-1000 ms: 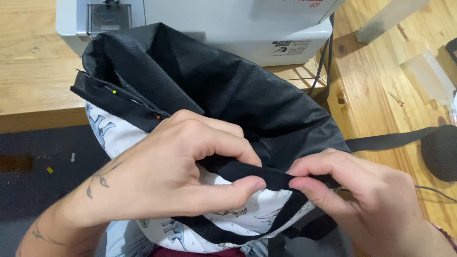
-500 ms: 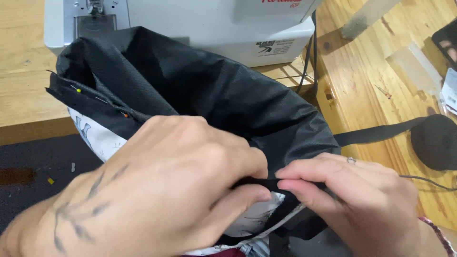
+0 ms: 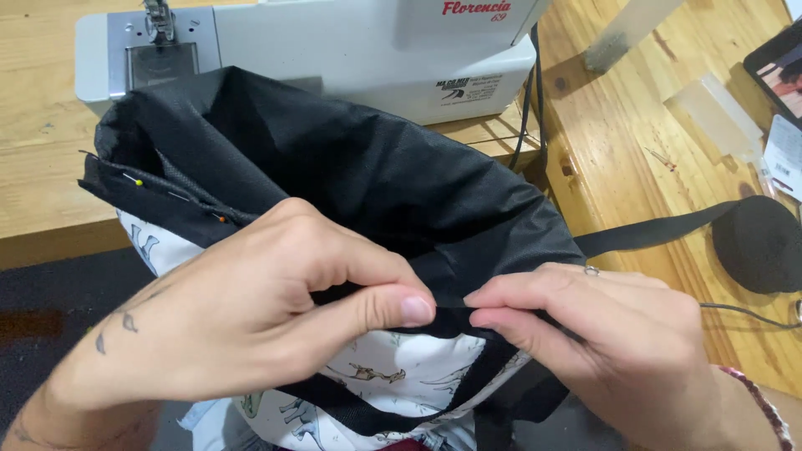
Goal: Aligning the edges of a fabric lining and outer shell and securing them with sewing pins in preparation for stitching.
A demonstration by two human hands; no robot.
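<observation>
Here, pinched on the black strap [image 3: 447, 316] by left hand [image 3: 251, 321] and right hand [image 3: 601, 334], fingertips nearly meeting, just below the black fabric bag [image 3: 359, 175], in front of the sewing machine [image 3: 334, 42].

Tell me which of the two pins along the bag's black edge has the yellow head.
The far-left pin; the orange-headed pin sits nearer the left hand.

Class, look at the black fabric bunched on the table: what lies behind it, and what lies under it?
Behind the black fabric stands a white sewing machine, its base partly covered. Under it shows white animal-print fabric; what lies beneath the middle is hidden.
</observation>
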